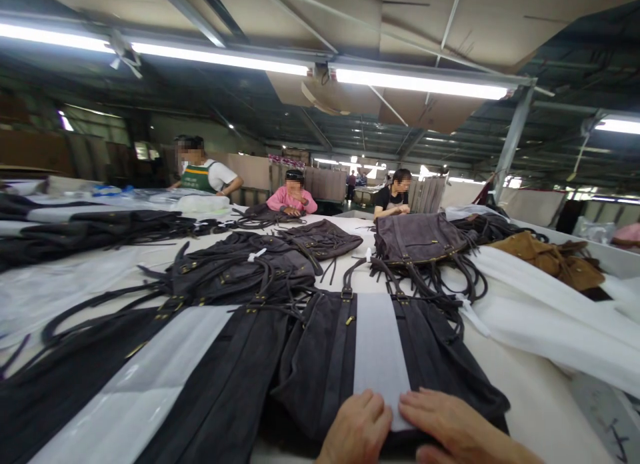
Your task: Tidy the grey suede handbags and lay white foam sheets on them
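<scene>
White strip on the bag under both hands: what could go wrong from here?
The white strip lies loose on the dark bag; pressed only at its near end by the left hand and right hand, it may skew. The tangled straps at its far end could snag.

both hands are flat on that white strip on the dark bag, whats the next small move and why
Probably slide both palms forward along the white strip to smooth it. The left hand and right hand press only its near end, side by side, while the rest of the strip runs away over the dark bag toward the strap buckles. That far length is unheld, so it could shift or lift.
</scene>
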